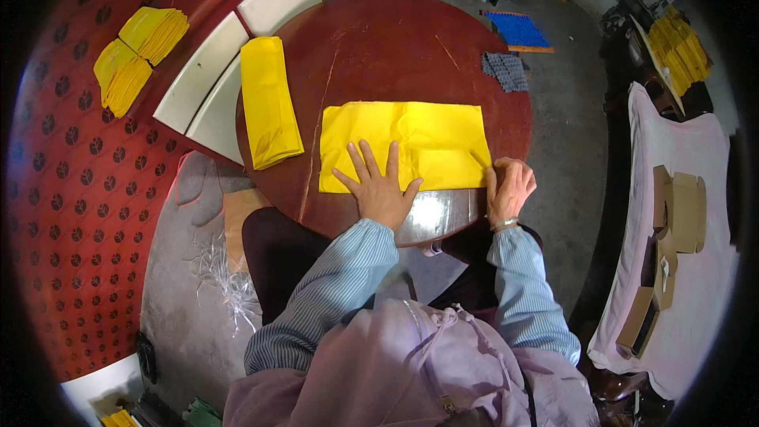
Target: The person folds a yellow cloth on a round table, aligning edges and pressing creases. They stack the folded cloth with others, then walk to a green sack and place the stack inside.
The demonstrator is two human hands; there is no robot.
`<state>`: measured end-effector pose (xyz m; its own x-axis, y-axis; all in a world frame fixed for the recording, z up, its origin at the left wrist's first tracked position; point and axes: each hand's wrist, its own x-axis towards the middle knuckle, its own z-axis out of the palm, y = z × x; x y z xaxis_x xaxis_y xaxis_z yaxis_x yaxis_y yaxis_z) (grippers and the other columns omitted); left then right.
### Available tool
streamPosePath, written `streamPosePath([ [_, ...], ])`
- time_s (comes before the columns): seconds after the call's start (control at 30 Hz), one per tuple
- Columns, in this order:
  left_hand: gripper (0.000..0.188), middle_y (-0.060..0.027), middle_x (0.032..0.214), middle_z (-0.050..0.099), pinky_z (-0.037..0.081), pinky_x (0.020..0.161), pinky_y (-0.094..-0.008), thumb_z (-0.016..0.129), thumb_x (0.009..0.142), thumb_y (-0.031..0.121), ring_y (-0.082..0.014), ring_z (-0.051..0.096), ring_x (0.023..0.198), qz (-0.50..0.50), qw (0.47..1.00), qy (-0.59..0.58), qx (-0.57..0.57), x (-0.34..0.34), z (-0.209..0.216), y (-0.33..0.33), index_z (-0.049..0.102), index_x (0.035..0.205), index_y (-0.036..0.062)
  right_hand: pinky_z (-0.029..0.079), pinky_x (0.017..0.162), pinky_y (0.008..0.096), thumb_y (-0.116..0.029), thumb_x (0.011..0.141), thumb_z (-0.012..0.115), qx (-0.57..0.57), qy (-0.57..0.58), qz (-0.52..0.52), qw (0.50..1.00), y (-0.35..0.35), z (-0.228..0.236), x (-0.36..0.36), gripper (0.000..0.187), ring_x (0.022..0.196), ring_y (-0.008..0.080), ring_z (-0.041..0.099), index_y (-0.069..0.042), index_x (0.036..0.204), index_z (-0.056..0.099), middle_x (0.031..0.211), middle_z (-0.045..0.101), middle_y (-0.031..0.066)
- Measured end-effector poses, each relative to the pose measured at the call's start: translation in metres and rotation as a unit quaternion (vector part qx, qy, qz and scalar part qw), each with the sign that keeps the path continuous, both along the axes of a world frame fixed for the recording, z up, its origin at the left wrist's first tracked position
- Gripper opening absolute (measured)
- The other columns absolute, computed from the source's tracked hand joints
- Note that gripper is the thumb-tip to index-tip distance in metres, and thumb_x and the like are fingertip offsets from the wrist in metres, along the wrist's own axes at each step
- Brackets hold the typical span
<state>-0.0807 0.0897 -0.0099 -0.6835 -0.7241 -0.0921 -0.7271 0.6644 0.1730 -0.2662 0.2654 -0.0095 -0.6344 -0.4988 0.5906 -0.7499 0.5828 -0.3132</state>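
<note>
Lilac hooded top (411,364) fills the near edge, with two striped blue sleeves (328,289) reaching away from it toward a round, dark red desk (387,47). Both hands are apart. On the left, the left hand (379,192) lies palm down, fingers spread wide; on the right, the right hand (511,190) is bent with fingers curled, and whether it pinches anything I cannot tell. A creased yellow sheet (443,130) lies flat on the desk beneath the left hand, which covers part of its near edge; its near right corner meets the right hand. Farther left on the desk is a long folded yellow piece (269,95); at the far right edge, a grey textured cloth (505,72). Well off to the right, opened cardboard boxes (686,212) rest on a pale pink cloth (624,285).
</note>
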Motion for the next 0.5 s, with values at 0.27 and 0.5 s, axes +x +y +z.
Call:
streamPosePath([
  [0.27,0.09,-0.0302,0.178,0.007,-0.003,0.118,-0.0847,0.049,0.102,0.072,-0.051,-0.004,0.165,0.008,0.997,-0.024,-0.069,-0.003,-0.011,0.001,0.023,0.174,0.0235,0.023,0.132,0.0495,-0.046,0.109,0.054,0.248,-0.097,0.188,0.945,-0.081,-0.009,0.081,0.067,0.163,0.0281,0.03,-0.01,0.164,0.043,0.172,0.039,0.0127],
  [0.5,0.107,-0.0367,0.175,0.007,0.002,0.134,-0.0545,0.058,0.1,0.069,-0.0488,0.001,0.165,0.014,0.997,0.054,-0.058,0.042,-0.013,-0.026,0.02,0.17,-0.002,0.011,0.136,0.0453,-0.059,0.11,0.044,0.316,-0.065,0.083,0.943,-0.03,-0.021,0.019,0.084,0.167,0.0288,0.014,-0.004,0.171,0.024,0.179,0.021,0.0162],
])
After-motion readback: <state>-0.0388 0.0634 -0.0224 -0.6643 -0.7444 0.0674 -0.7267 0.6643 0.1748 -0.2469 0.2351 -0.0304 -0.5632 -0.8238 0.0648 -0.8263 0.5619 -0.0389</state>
